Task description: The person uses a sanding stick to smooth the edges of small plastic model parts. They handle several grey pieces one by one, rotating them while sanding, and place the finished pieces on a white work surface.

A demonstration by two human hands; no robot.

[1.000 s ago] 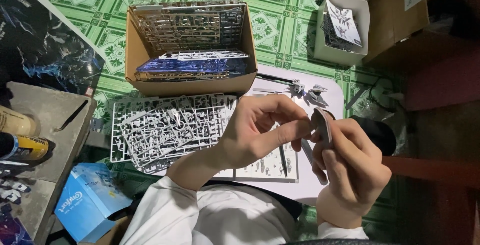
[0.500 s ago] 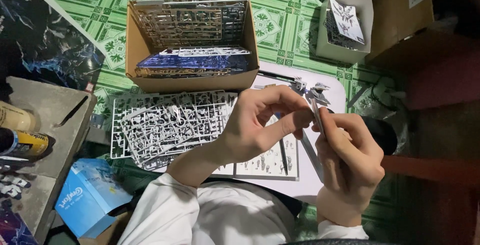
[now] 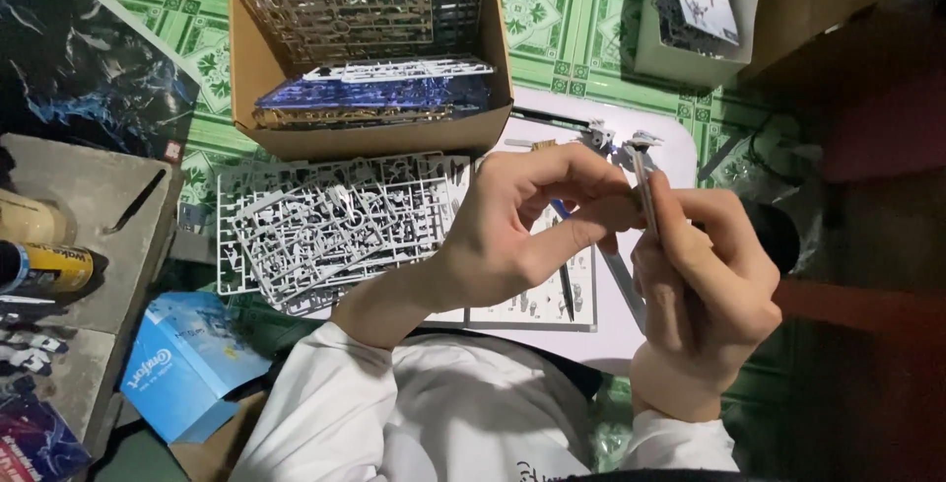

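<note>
My right hand (image 3: 705,295) grips a thin grey flat stick (image 3: 645,186), held upright and seen edge-on. My left hand (image 3: 522,236) is raised beside it, with thumb and forefinger pinched on something small pressed against the stick. The fingers hide the pinched piece. Both hands hover over a white board (image 3: 631,329) that carries a printed instruction sheet (image 3: 537,305). A partly built grey model figure (image 3: 616,137) lies on the board just beyond my fingertips.
Grey plastic part frames (image 3: 335,226) lie on the green tiled floor, left of my hands. Behind them a cardboard box (image 3: 261,78) holds more frames. There is a small open box (image 3: 655,48) at the top right, a blue carton (image 3: 172,364), and a grey table (image 3: 89,186) with a can (image 3: 44,265) and tweezers (image 3: 133,201).
My right hand has turned the flat stick from broadside to edge-on. My left hand's fingers have closed in against it.
</note>
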